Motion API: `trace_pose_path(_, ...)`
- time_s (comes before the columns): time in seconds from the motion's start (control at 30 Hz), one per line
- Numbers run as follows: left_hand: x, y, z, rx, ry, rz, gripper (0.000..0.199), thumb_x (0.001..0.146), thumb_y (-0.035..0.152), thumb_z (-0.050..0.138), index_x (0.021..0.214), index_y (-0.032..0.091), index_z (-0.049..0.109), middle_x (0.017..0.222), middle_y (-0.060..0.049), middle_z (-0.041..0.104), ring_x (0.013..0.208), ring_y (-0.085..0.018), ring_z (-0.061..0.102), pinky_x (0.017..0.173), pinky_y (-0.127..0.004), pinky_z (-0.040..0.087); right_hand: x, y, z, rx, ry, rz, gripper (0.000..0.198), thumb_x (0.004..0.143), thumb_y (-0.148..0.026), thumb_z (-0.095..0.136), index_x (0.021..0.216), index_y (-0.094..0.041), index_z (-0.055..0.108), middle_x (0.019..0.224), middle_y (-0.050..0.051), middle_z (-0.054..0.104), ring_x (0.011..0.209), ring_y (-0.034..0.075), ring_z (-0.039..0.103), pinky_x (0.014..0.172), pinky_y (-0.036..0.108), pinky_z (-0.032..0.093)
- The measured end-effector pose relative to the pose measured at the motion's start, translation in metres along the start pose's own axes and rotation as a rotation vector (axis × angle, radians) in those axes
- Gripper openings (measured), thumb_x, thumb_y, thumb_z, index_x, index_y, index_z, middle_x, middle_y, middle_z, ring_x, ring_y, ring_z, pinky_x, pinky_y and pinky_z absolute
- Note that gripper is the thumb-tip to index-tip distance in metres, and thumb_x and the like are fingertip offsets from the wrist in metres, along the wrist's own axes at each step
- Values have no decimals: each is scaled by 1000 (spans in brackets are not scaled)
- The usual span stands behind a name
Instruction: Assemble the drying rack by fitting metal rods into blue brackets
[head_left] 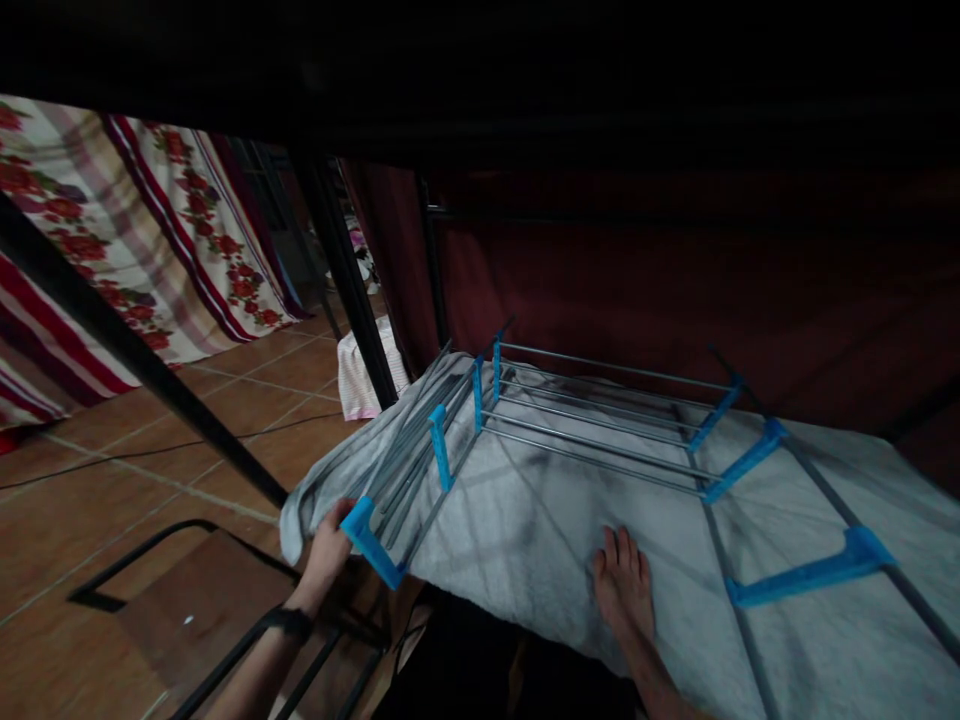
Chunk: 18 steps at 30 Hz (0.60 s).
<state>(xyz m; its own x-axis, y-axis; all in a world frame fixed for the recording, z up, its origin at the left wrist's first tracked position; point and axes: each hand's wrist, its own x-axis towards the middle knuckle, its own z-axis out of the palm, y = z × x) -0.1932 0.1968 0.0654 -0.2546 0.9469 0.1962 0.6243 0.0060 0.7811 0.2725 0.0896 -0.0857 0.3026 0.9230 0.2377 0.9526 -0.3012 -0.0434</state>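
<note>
A partly assembled rack (600,445) of thin grey metal rods and blue plastic brackets lies on a grey blanket (525,540). My left hand (330,545), with a dark band at the wrist, is closed at the near left corner of the rack, its fingers against a blue bracket (367,540); part of the grip is hidden. Several loose grey rods (409,480) lie beside that bracket. My right hand (626,585) rests flat on the blanket, fingers stretched out, holding nothing. To its right stands another blue bracket (814,580), joined to the rods.
Overhead is a dark bed frame, with a black post (349,270) at the left. A black metal chair (202,590) stands on the tiled floor (247,410). Behind hangs a dark red curtain (637,290); a flowered curtain (150,230) hangs further left.
</note>
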Motion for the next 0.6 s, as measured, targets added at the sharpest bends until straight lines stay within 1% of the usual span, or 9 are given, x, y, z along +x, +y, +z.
trace_pose_path(0.07,-9,-3,-21,-63,10,-45,49,78,65,55,82,17,62,74,-4,65,76,-23,62,70,-34,54,0,0,-1,-1,-8,-2,54,97,-22,34,149,-10,46,159,19,34,148,29,27,120,51,17)
trace_pose_path(0.13,-19,3,-46,-128,45,-88,58,70,72,60,87,17,65,75,-3,65,74,-21,61,65,-30,52,1,-1,-2,5,-12,7,55,97,-22,34,148,-8,45,158,20,35,148,29,27,120,51,18)
trace_pose_path(0.2,-30,20,-73,-195,92,-122,63,64,75,67,93,19,67,78,-2,66,74,-19,60,62,-27,50,1,-1,-3,13,-16,8,55,96,-22,34,149,-8,45,158,21,35,148,30,27,119,52,18)
trace_pose_path(0.27,-41,43,-95,-293,136,-186,64,59,74,73,95,22,67,80,1,67,74,-18,60,61,-25,51,2,-1,-3,18,-18,0,55,96,-21,34,148,-9,45,158,21,36,148,30,27,119,52,19)
trace_pose_path(0.33,-54,69,-106,-415,105,-279,65,53,73,79,93,24,68,82,1,70,77,-18,62,64,-26,53,3,-2,-2,25,-9,3,55,95,-20,35,148,-10,46,157,20,37,148,30,28,119,52,19)
trace_pose_path(0.4,-71,91,-100,-512,-50,-353,63,50,72,81,89,24,70,85,0,72,78,-18,63,67,-26,56,3,-2,0,57,5,15,54,94,-19,37,147,-11,47,156,19,39,147,30,29,119,53,19)
trace_pose_path(0.47,-89,104,-80,-543,-247,-385,58,55,72,79,82,23,69,79,-1,70,68,-15,60,60,-24,54,3,-3,0,126,20,32,53,94,-19,38,144,-11,50,155,20,41,146,31,32,119,54,20)
trace_pose_path(0.53,-107,107,-52,-535,-467,-390,57,61,77,71,77,22,67,57,1,58,46,-10,45,41,-21,42,3,-2,-3,245,40,54,50,94,-20,39,141,-9,53,153,20,42,145,31,34,119,53,21)
trace_pose_path(0.6,-122,104,-25,-538,-663,-383,62,67,83,61,78,22,65,42,5,39,34,-6,23,33,-19,22,6,-1,-8,445,66,84,47,92,-23,43,134,-9,59,151,19,46,143,30,37,121,52,21)
